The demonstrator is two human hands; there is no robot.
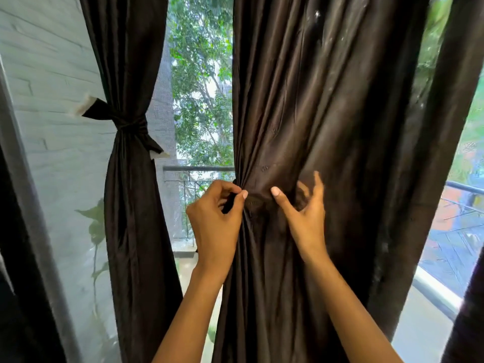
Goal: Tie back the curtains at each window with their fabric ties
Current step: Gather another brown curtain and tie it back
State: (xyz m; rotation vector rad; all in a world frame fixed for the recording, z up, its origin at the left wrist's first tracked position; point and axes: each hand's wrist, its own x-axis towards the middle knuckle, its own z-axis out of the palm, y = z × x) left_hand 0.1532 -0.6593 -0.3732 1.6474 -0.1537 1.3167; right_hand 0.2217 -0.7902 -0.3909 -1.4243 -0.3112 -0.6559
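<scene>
Middle curtain (pixel 314 127) gathered at waist height, folds running vertical. Left hand (pixel 216 218) at its left edge, fingers pinching a dark strip, probably the tie. Right hand (pixel 305 213) just right, fingers spread, pressing the bunch. Tie must cross horizontally; left hand nearer.

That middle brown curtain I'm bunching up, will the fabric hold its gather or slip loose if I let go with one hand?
Likely floppy: the middle curtain hangs in soft folds and puckers where the left hand pinches its edge. Its sheen suggests a slick weave, so gathers may slide apart once released. The right hand only rests spread against it. The tied curtain holds its shape only under its tie.
</scene>
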